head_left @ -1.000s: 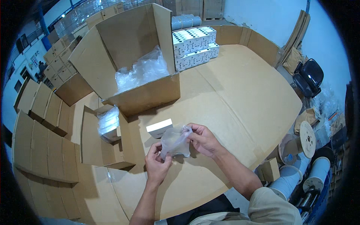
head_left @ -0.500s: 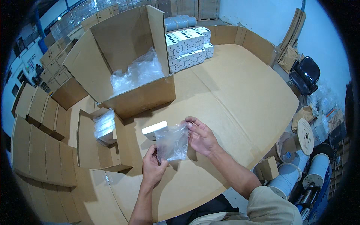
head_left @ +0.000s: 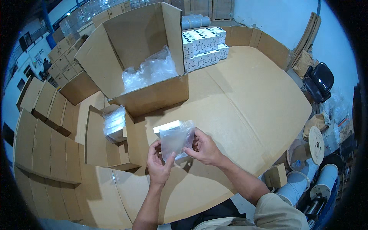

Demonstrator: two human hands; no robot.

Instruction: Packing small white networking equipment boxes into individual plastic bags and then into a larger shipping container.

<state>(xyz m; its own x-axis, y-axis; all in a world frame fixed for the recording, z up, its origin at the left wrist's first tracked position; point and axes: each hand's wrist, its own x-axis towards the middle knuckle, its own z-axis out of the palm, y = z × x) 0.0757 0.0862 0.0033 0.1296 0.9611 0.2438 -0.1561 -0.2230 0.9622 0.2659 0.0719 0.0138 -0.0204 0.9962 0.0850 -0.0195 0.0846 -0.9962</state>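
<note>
A clear plastic bag [head_left: 175, 141] is held up in front of me over the cardboard-covered table [head_left: 245, 96]. My left hand [head_left: 160, 166] pinches its lower left side between thumb and fingers. My right hand [head_left: 207, 149] grips the right side, its thumb pressed on the front of the film. Just behind the bag lies a small white box [head_left: 165, 126], partly covered by it. Whether the bag holds anything is hard to see through the cloudy film.
Left of my hands, an open carton [head_left: 132, 153] holds plastic-wrapped packs [head_left: 114, 122]. Beyond it stands a large carton [head_left: 153, 97] with loose clear bags [head_left: 151, 71]. Stacked white boxes [head_left: 201, 42] sit at the back. Cable reels [head_left: 316, 145] and a black chair [head_left: 319, 81] stand off the right side.
My right hand has moved from the bag's upper right corner down along its side, and its thumb now presses on the front. The left hand still grips the lower left.
</note>
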